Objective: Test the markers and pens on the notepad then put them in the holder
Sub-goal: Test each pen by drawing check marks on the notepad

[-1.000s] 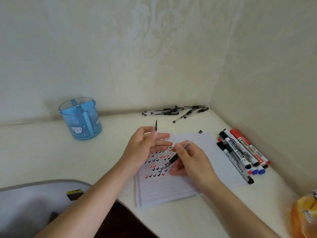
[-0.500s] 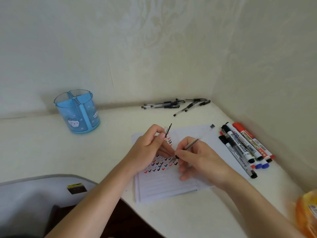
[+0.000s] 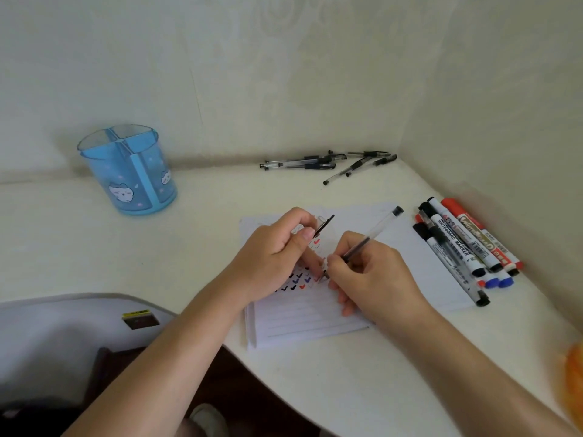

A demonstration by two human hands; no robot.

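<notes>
My right hand (image 3: 372,272) grips a clear gel pen (image 3: 375,230) with its tip down on the lined notepad (image 3: 303,316), beside rows of red, blue and black check marks. The pen's cap (image 3: 323,225), clear with a black clip, is pinched in my left hand (image 3: 277,257), whose lower fingers rest on the pad. A blue see-through holder (image 3: 129,171) with dividers stands empty at the back left. Several gel pens (image 3: 328,162) lie by the far wall. Whiteboard markers (image 3: 463,247) lie side by side right of the pad.
The white table (image 3: 202,231) fits into a wall corner at the back right. A grey chair or case (image 3: 63,335) sits below the table's curved front edge at the left. Something orange (image 3: 574,380) shows at the right edge.
The pen's tip has come down onto the paper at the end of the check-mark rows. My left hand turned, so the cap's clip now points right. The view has shifted closer.
</notes>
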